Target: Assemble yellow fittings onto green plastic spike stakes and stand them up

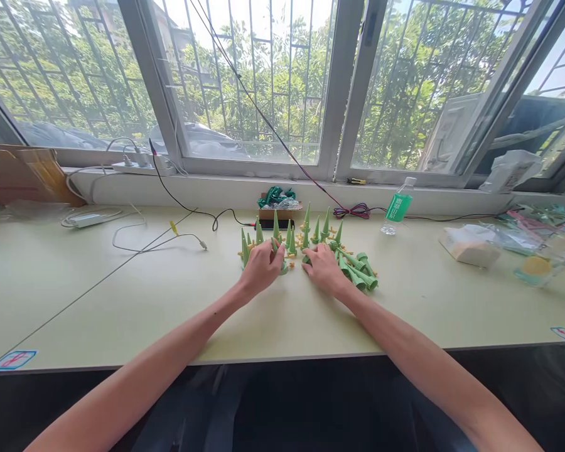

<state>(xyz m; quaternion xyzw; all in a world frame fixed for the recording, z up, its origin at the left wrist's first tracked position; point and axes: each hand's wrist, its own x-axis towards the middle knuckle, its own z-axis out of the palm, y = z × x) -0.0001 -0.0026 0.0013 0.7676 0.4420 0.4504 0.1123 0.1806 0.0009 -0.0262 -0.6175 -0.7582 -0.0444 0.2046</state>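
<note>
My left hand (pixel 261 267) is closed, its thumb and fingers pinching a green cone-shaped spike (pixel 284 269) that is partly hidden by the fingers. To its right, my right hand (pixel 324 267) curls in with a bit of green showing between thumb and fingertips; most of that piece is hidden. Several green spikes stand upright with points up behind the hands, such as one tall spike (pixel 307 216), and small yellow valve pieces show at their bases. Beside my right hand, more green spikes (pixel 358 276) lie in a heap, wide ends toward me.
Behind the spikes are a dark phone (pixel 277 224) on a cable and a small cardboard box (pixel 282 213) with green and silver wrapping. A water bottle (pixel 398 207) stands right of them. Tissues (pixel 471 245) lie farther right. White cables (pixel 160 245) spread at left.
</note>
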